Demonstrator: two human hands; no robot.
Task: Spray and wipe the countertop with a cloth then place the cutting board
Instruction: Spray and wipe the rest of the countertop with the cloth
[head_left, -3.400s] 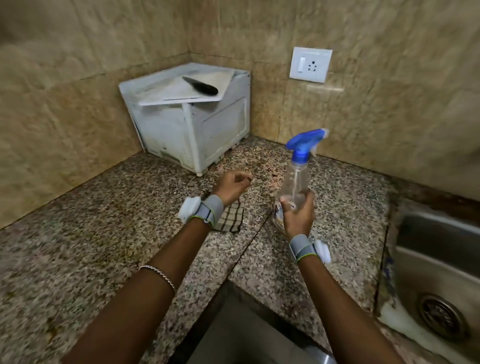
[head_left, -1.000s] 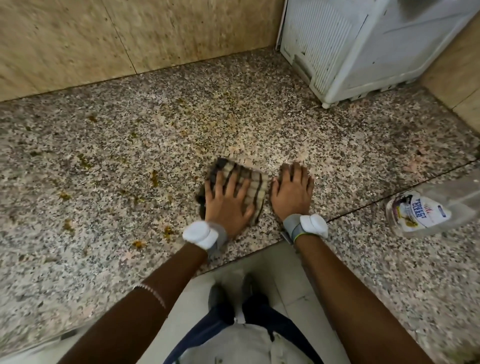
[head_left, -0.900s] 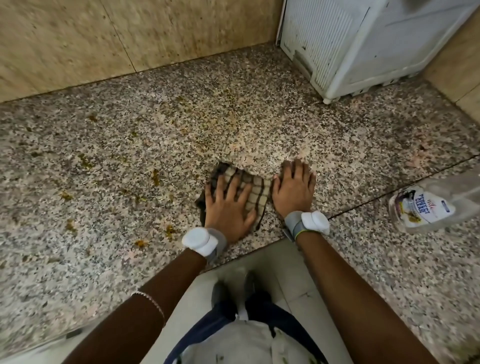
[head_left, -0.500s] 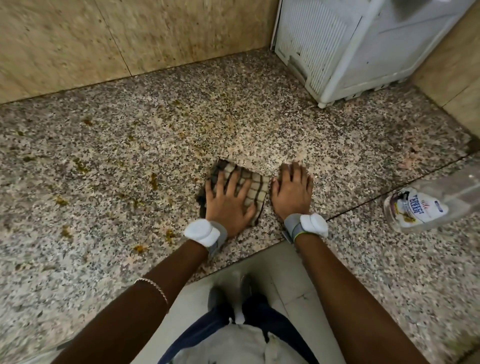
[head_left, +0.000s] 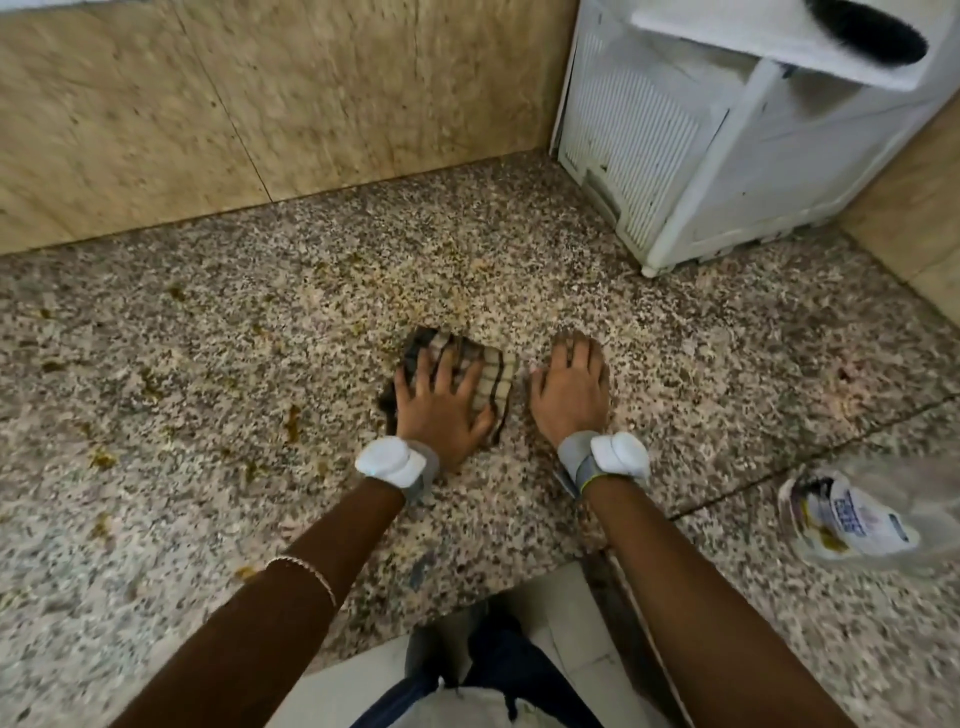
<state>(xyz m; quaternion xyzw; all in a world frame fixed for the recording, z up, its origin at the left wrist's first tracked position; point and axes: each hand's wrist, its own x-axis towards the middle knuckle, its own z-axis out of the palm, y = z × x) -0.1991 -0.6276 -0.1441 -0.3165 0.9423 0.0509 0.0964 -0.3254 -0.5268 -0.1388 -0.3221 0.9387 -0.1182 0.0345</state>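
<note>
At the bottom of the frame the person's dark trousers (head_left: 498, 670) show over a pale tiled floor (head_left: 566, 613), right against the edge of the speckled granite countertop (head_left: 208, 364). Both forearms reach up from the lower corners. The left one has a thin bracelet (head_left: 306, 566), and each wrist carries a grey band with a white pod, the left band (head_left: 389, 462) and the right band (head_left: 613, 454).

Just past the middle of the frame, the left hand (head_left: 441, 410) lies palm down on a folded checked cloth (head_left: 491, 376), fingers straight and spread a little, pressing it flat to the counter. The cloth sticks out beyond the fingertips and to the right of the thumb. The right hand (head_left: 569, 395) is just beside it, flat on the bare stone, fingers straight and close together, holding nothing.

At the right edge a clear spray bottle (head_left: 852, 519) with a printed label stands on the counter, well apart from the hands, with its top out of frame.

Yellow-brown spots (head_left: 293, 431) dot the counter to the left of the cloth and beyond it.

In the upper right corner a white slatted box (head_left: 727, 171) sits on the counter against the beige tiled wall (head_left: 260, 104). The white cutting board (head_left: 753, 36) lies on top of it, overhanging, with a dark object (head_left: 862, 34) on it that is too blurred to make out.
</note>
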